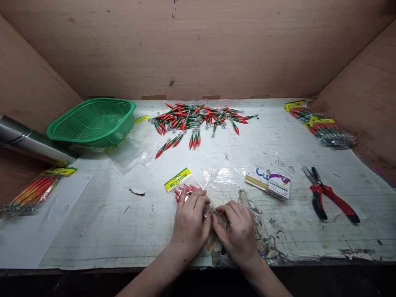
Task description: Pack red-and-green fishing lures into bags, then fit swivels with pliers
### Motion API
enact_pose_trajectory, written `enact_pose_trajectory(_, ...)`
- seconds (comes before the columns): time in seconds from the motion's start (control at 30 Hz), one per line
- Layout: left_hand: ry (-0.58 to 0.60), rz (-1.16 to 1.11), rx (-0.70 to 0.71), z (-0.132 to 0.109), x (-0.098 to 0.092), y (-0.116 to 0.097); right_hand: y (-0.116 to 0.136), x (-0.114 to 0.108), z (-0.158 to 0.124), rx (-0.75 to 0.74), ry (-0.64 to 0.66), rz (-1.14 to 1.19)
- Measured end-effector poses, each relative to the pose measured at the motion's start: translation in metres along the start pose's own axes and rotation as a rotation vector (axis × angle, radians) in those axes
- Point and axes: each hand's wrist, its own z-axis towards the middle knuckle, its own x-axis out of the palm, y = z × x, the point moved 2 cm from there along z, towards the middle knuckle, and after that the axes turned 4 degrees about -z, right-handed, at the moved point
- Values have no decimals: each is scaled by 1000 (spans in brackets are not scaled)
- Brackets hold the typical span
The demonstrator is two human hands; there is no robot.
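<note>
Lower centre: packet [185,181] under left hand [192,216], fingers curled over; whether pinching, we cannot tell. Between hands: hooks [212,208], could pierce packet, we judge, if pressed hard. Right hand [238,229]: thumb, forefinger close together at packet's lower end, pinch unclear.

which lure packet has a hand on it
The front-centre packet, partly under the left hand; the other packets lie farther off, untouched.

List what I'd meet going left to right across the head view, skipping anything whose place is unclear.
Bagged lures at the far left, green basket, left hand, right hand, small printed box, red-and-black pliers.
</note>
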Motion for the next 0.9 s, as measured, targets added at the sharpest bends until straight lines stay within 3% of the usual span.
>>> enact_pose_trajectory(0.13,-4,64,-160,1,5,-3,1,3,0,11,-2,-12)
enact_pose_trajectory(0.37,19,115,-240,5,10,-6,1,2,0,26,-11,-24)
enact_pose_trajectory(0.9,-36,39,-46,4,7,-1,3,2,1,19,-16,-46)
